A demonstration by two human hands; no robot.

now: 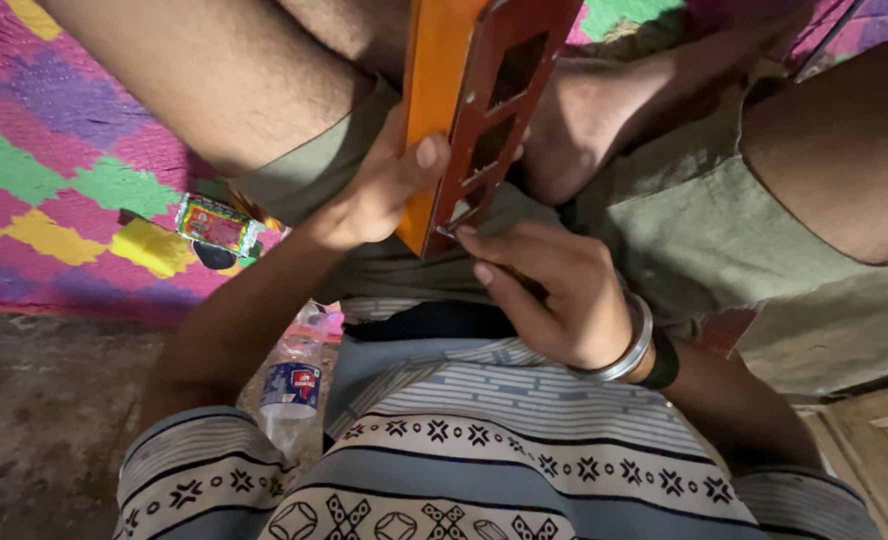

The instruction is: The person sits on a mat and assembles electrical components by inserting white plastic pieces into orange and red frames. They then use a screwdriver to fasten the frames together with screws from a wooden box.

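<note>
Orange-and-reddish-brown flat wooden frame with rectangular cut-out slots (469, 110), held upright over the lap, tilted a little toward the right at its top, upper end cut off by the picture edge. Left hand (379, 190) wrapped around the orange side edge, thumb pressed flat on the face, fingers closed behind it. Right hand (554, 290) just below the frame's lower corner, fingers (484, 262) pinched narrow around a small thin metal piece (446, 233) that touches that corner; too small to tell what kind. Silver metal bangle (632, 345) and black band (664, 362) on the right wrist. Beneath the hands, olive-green shorts (704, 230) and bare legs, seated cross-legged. Nearer the camera, striped grey-blue patterned shirt (504, 450). At the left, on the floor beside the leg, clear plastic bottle with a blue label (292, 385), lying beside a small red-and-green printed packet (216, 225). Under them, a woven mat in pink, purple, green and yellow zigzag (54, 180), bordered by bare grey floor (34, 420).
</note>
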